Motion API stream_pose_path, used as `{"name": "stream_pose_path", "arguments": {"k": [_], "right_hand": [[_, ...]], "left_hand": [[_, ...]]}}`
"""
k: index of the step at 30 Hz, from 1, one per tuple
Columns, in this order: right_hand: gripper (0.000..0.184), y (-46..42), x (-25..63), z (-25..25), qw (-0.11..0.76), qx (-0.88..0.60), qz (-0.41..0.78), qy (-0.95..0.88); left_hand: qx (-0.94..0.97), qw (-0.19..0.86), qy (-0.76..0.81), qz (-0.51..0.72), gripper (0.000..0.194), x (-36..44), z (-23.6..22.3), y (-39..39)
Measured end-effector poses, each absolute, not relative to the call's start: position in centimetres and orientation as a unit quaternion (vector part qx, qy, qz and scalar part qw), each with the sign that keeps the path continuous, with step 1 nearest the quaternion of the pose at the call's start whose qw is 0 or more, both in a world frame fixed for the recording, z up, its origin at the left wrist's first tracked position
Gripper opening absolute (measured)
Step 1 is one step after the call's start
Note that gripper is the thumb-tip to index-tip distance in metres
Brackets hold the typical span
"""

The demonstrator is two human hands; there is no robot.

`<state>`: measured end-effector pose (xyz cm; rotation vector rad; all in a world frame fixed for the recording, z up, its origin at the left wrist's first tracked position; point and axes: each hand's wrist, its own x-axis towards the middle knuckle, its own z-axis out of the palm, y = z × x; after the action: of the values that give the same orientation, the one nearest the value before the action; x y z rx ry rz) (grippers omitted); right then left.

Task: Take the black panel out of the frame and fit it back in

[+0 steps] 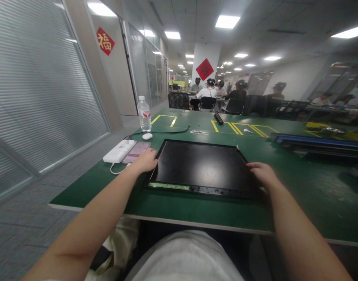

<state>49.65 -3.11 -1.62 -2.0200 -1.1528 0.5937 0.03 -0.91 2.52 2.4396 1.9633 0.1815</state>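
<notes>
A black screen panel lies face up on the green table, wide side towards me. Along its near edge runs a narrow green circuit board strip, on the left half. My left hand is closed on the panel's left edge, its fingertips partly hidden. On the opposite side, my right hand grips the right edge, fingers at the rim and thumb side low. Just left of my left hand are a phone and a white power bank with a white cable.
A water bottle and a small white case stand at the back left, near a black cable. Long blue-black bars lie at the right. A dark ridged piece lies near yellow tape marks. Several people sit farther back.
</notes>
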Motion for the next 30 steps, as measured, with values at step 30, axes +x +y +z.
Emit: {"name": "stream_pose_path", "arguments": {"k": [30], "right_hand": [[0.048, -2.8, 49.9, -1.7, 0.293, -0.793, 0.126, -0.52]], "left_hand": [[0.398, 0.515, 0.596, 0.471, 0.041, 2.0, 4.6, -1.8]]}}
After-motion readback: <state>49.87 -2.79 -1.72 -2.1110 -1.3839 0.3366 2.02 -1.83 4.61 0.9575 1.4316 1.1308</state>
